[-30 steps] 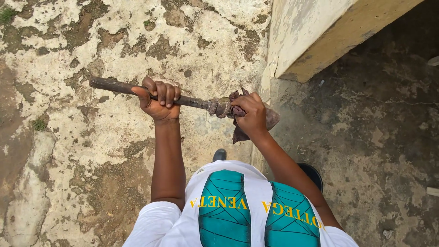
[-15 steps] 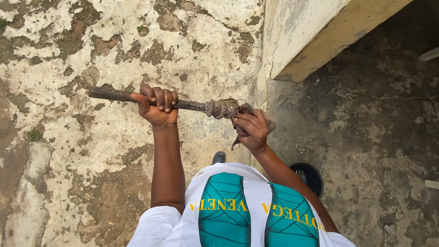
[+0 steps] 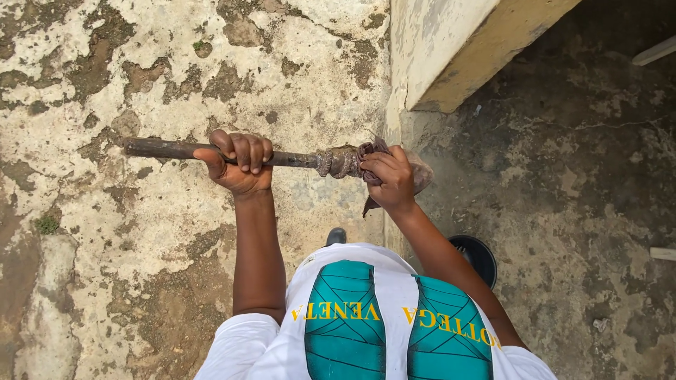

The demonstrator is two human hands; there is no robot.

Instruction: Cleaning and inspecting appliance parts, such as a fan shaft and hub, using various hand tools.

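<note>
I hold a dark, rusty metal rod (image 3: 165,149) level in front of my chest, pointing left to right. My left hand (image 3: 241,163) is closed round the rod near its middle. My right hand (image 3: 389,177) grips the rod's right end, which is wrapped in twisted brown cloth and cord (image 3: 343,161). A scrap of the cloth hangs down below my right hand. The bare left end of the rod sticks out past my left hand.
Below is worn, patchy concrete ground (image 3: 141,281) on the left and darker cracked floor (image 3: 591,183) on the right. A pale concrete wall corner (image 3: 451,49) rises at the upper middle. My shoes (image 3: 476,255) show beneath my white and teal shirt.
The rod and both hands have shifted slightly lower and right in view. Both grips stay the same.
</note>
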